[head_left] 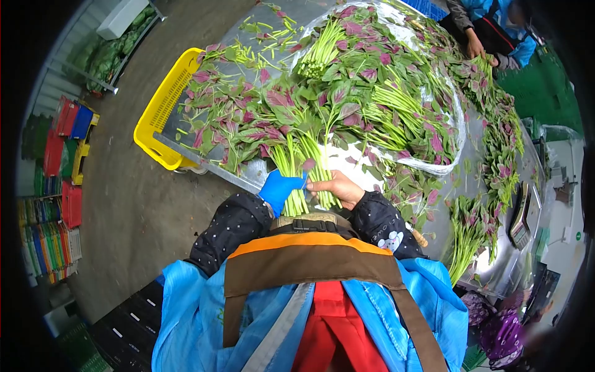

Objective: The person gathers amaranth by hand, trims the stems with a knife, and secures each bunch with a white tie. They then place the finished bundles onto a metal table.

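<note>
My left hand (282,190), in a blue glove, is wrapped round a bunch of red amaranth (287,161) near the bottom of its green stems. Close beside it, my right hand (338,188), bare, has its fingers closed on a second bundle of amaranth stems (317,162). The two bundles almost touch, with cut ends toward my body and purple-green leaves pointing away over the table (238,180). Beyond my hands lies a large heap of amaranth (353,93) on clear plastic sheeting (460,127). Loose leafy stalks (217,124) are scattered left of the heap.
A yellow crate (149,118) stands at the table's left corner. More amaranth (505,149) lies in a row along the right side, near a scale (520,220). A co-worker's hand (475,46) touches greens at the upper right. Another person in purple (503,335) is at lower right.
</note>
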Demonstrator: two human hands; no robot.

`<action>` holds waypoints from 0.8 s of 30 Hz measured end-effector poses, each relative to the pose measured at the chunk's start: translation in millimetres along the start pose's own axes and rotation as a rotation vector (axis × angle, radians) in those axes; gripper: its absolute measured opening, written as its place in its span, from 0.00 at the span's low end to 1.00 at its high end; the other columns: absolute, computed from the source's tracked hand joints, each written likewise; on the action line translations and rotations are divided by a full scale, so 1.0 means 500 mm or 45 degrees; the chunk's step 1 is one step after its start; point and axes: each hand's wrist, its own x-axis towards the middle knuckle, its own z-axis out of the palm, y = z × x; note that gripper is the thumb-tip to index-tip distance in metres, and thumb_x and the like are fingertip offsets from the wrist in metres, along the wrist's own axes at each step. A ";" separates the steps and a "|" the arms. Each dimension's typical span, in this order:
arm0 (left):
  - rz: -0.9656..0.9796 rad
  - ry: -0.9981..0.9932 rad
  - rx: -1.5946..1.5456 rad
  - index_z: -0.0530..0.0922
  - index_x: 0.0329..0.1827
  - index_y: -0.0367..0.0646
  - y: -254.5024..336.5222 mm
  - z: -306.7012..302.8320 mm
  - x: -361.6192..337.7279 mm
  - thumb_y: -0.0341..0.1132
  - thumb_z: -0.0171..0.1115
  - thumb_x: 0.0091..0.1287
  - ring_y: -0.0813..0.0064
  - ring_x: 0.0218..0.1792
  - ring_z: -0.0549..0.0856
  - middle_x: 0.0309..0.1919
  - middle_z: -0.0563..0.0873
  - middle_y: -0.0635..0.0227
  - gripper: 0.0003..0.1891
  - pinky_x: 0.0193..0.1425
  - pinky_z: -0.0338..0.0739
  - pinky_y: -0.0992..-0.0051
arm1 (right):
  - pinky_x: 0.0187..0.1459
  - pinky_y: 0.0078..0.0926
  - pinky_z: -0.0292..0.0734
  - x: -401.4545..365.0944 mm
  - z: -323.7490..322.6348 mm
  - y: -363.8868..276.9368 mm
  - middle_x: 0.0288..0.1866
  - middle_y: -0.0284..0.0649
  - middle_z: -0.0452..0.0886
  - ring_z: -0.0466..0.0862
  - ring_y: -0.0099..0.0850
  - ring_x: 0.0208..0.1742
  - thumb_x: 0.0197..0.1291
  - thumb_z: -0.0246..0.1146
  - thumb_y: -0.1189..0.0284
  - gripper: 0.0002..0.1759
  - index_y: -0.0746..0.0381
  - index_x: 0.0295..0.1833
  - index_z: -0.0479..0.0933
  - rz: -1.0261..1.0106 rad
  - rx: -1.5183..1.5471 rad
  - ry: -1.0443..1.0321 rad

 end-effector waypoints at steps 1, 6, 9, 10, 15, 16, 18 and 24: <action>0.009 -0.016 -0.089 0.73 0.48 0.31 0.006 0.010 -0.006 0.26 0.62 0.57 0.64 0.35 0.85 0.35 0.83 0.58 0.16 0.42 0.82 0.67 | 0.38 0.22 0.77 -0.003 -0.007 -0.008 0.35 0.41 0.82 0.82 0.26 0.32 0.55 0.62 0.76 0.09 0.68 0.42 0.76 0.003 -0.021 0.010; -0.108 0.164 -0.035 0.76 0.47 0.34 0.108 0.033 -0.076 0.31 0.63 0.59 0.68 0.31 0.84 0.32 0.83 0.60 0.15 0.35 0.80 0.71 | 0.22 0.22 0.75 -0.082 -0.026 -0.135 0.25 0.39 0.79 0.77 0.26 0.19 0.60 0.58 0.73 0.10 0.70 0.42 0.73 -0.130 0.082 0.102; -0.191 0.210 -0.100 0.76 0.49 0.38 0.117 0.004 -0.058 0.35 0.60 0.62 0.75 0.27 0.80 0.27 0.79 0.68 0.14 0.30 0.76 0.76 | 0.18 0.21 0.70 -0.056 -0.034 -0.073 0.22 0.36 0.76 0.74 0.23 0.16 0.61 0.57 0.73 0.08 0.67 0.39 0.70 0.130 -0.443 0.142; -0.252 0.148 -0.221 0.74 0.51 0.38 0.142 -0.002 -0.068 0.35 0.58 0.64 0.80 0.23 0.75 0.26 0.77 0.73 0.15 0.27 0.72 0.79 | 0.17 0.21 0.68 -0.080 -0.031 -0.097 0.21 0.36 0.74 0.72 0.23 0.15 0.60 0.58 0.74 0.08 0.67 0.39 0.70 0.111 -0.292 0.072; -0.144 0.052 -0.343 0.70 0.55 0.34 0.207 -0.090 -0.091 0.35 0.52 0.67 0.82 0.24 0.72 0.28 0.75 0.73 0.17 0.28 0.70 0.80 | 0.15 0.19 0.64 -0.152 -0.116 -0.120 0.17 0.32 0.70 0.70 0.20 0.14 0.57 0.60 0.74 0.06 0.63 0.36 0.70 -0.041 -0.027 0.208; -0.154 -0.020 -0.508 0.68 0.57 0.33 0.212 -0.088 -0.093 0.37 0.52 0.68 0.82 0.23 0.70 0.29 0.74 0.74 0.19 0.28 0.68 0.81 | 0.15 0.19 0.64 -0.163 -0.118 -0.114 0.17 0.31 0.70 0.70 0.20 0.14 0.57 0.61 0.74 0.06 0.63 0.37 0.71 0.018 -0.185 0.338; -0.050 -0.010 -0.703 0.67 0.58 0.33 0.239 -0.094 -0.123 0.37 0.51 0.69 0.83 0.23 0.69 0.29 0.73 0.75 0.19 0.27 0.66 0.82 | 0.15 0.18 0.63 -0.243 -0.147 -0.135 0.17 0.32 0.69 0.68 0.20 0.13 0.55 0.63 0.73 0.10 0.64 0.38 0.70 -0.135 -0.076 0.502; 0.253 0.161 -0.253 0.65 0.63 0.36 0.260 -0.103 -0.108 0.36 0.53 0.69 0.84 0.23 0.68 0.29 0.73 0.75 0.22 0.28 0.66 0.82 | 0.18 0.20 0.63 -0.441 -0.148 -0.077 0.18 0.32 0.68 0.68 0.22 0.14 0.55 0.63 0.70 0.13 0.63 0.43 0.69 -0.528 0.287 0.612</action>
